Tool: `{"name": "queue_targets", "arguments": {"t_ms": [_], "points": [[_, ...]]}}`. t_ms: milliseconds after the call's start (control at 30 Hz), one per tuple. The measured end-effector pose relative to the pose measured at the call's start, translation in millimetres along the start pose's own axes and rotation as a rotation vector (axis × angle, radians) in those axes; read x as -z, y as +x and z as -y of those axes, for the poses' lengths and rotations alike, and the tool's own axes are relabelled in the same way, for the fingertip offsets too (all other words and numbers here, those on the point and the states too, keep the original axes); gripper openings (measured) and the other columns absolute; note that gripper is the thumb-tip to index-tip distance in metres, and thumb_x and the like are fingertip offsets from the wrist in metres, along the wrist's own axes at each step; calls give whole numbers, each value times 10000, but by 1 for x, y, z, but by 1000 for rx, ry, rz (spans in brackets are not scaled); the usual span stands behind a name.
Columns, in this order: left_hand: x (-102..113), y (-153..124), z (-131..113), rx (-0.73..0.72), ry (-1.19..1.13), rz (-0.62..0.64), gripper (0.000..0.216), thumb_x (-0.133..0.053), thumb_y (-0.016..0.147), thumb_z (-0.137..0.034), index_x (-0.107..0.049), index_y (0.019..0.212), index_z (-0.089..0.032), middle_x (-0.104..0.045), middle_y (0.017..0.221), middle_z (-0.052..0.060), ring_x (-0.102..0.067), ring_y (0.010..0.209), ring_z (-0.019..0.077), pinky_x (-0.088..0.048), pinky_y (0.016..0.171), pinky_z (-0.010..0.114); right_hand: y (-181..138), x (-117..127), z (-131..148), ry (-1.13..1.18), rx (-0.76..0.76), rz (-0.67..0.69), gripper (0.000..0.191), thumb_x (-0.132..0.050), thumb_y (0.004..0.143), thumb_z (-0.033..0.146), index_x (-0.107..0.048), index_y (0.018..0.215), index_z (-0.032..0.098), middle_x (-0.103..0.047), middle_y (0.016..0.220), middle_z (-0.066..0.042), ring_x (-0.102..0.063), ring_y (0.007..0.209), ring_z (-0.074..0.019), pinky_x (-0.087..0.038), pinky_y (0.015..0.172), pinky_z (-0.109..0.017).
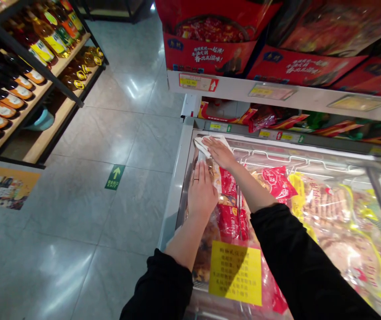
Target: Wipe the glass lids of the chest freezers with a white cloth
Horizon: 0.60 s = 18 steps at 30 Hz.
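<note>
My right hand (220, 152) lies with outstretched fingers on a folded white cloth (204, 145), pressing it against the far left corner of a freezer's clear lid (260, 155). Nearer to me, my left hand (202, 191) rests flat on the same lid by its left edge, fingers straight and a thin ring on one of them. Nothing shows in that hand. Under the lid lie red food packets (229, 221) and yellow-edged clear bags (330, 200) of frozen food. A yellow notice (235, 273) with printed writing sits on the lid near my forearms.
Above the freezer's far side runs a shelf (230, 82) with red packages (210, 49) and price tags. To the left, a rack (60, 82) holds several bottles (13, 91) and a blue basin (40, 121). Grey floor tiles (110, 129) carry a green exit sign (114, 177).
</note>
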State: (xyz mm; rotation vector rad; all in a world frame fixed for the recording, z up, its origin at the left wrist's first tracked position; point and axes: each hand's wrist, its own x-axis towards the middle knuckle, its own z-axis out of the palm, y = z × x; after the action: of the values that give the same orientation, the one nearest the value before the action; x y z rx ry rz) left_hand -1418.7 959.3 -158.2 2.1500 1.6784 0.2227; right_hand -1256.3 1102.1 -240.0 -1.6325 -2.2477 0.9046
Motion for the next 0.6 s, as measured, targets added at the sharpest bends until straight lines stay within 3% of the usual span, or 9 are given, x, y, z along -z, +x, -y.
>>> {"name": "queue_targets", "arguments": {"t_ms": [100,200,300,400,467,600], "points": [[-2,-1,1,3,7,-15,783,-548,951,-168,-291,1668,11,-281,1786,232,-252,1679,322,-321,1363,471,9,-3,9,-75,-110,-77,588,-262,1125,376,-425,1684,295,-356,1775,20,-239,1682,-246,-218,1367,-569],[-5,-1,1,-3,17,-33,805,-560,952,-168,-262,1678,10,-267,1791,236,-235,1683,330,-315,1365,475,12,-3,17,-52,-136,-24,602,-200,1133,384,-430,1681,286,-361,1771,26,-231,1683,-247,-224,1364,-566],[-5,-1,2,-4,27,-36,810,-557,954,-166,-251,1684,2,-285,1787,233,-247,1680,329,-316,1364,473,-9,1,14,-40,-64,40,608,-192,1134,389,-433,1680,276,-382,1764,22,-240,1680,-225,-234,1366,-523],[-3,-1,1,2,37,-33,806,-537,953,-161,-249,1694,-29,-296,1790,207,-259,1678,310,-325,1359,467,-36,3,7,-118,-69,-22,610,-247,1123,395,-406,1694,253,-359,1776,3,-247,1679,-227,-231,1370,-500],[-2,0,0,9,49,-27,806,-539,951,-162,-252,1691,-23,-290,1790,212,-249,1680,308,-331,1355,459,-41,0,7,-172,-157,-82,622,-273,1115,391,-376,1707,232,-335,1786,-9,-245,1680,-241,-231,1370,-506],[-1,0,-2,14,72,-16,779,-539,963,-177,-275,1676,-3,-299,1784,219,-240,1682,311,-325,1358,459,-22,-9,20,-215,-368,-176,640,-291,1103,356,-337,1721,193,-296,1800,-24,-224,1684,-290,-235,1362,-550]]}}
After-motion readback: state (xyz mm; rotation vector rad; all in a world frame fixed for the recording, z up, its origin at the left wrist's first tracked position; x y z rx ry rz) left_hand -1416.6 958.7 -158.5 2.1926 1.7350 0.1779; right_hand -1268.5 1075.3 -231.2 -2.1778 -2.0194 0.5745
